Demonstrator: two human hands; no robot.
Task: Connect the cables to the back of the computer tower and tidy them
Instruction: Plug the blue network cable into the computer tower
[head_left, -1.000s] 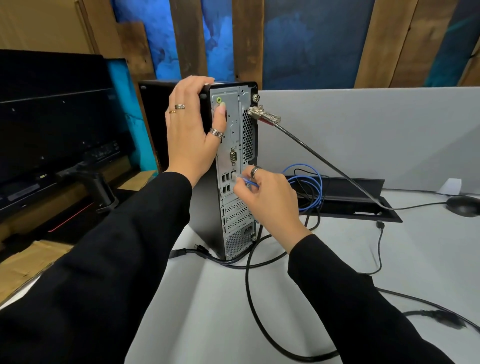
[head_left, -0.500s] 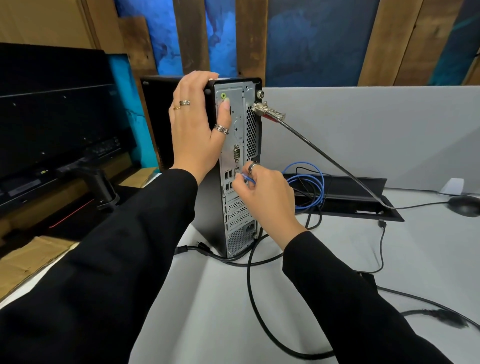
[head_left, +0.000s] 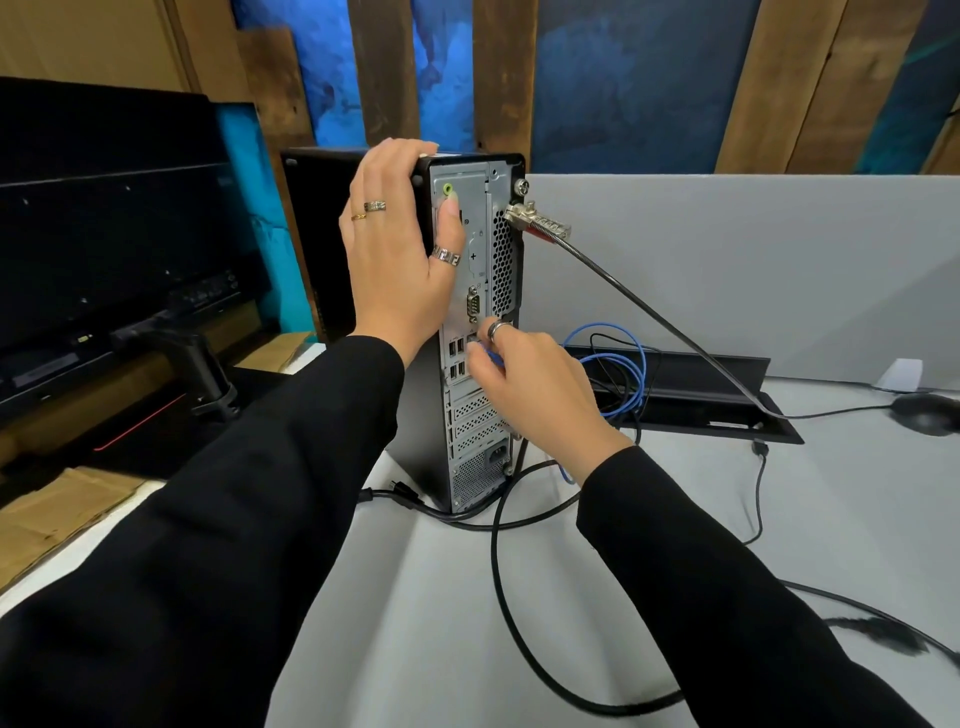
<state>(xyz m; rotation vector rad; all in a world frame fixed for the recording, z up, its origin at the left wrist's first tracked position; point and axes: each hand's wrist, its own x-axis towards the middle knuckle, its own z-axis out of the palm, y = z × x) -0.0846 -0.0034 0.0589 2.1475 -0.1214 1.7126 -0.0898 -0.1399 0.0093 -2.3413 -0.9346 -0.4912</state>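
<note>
The computer tower (head_left: 467, 322) stands upright on the grey desk (head_left: 415, 623), its rear panel facing me, at about 12 o'clock from my forearms. My left hand (head_left: 400, 260) wraps the tower's upper rear corner: fingers curled over the top edge and left side, thumb laid flat on the rear panel just below the green audio jack (head_left: 447, 188). My right hand (head_left: 530, 384) is at the panel's mid-height, just at 3 o'clock of the USB ports (head_left: 457, 358); thumb and forefinger pinch the plug end of the blue cable (head_left: 623, 364) against the panel. Whether the plug is seated in its port I cannot tell; my fingers cover it.

The blue cable loops out at 3 o'clock of my right hand and coils near the black cable tray (head_left: 727, 400) set into the desk. A security lock (head_left: 535, 221) is fixed to the tower's upper right rear edge, its steel cable (head_left: 675, 332) running down toward 4 o'clock to the tray. A black power cable (head_left: 519, 649) lies loose on the desk at 6 o'clock of the tower, curving toward me; its plug (head_left: 384, 493) rests at the tower's base, not in the power socket (head_left: 497, 456). A monitor (head_left: 114, 234) stands at 9 o'clock, a mouse (head_left: 924, 413) at 3 o'clock, well apart from the tower.
</note>
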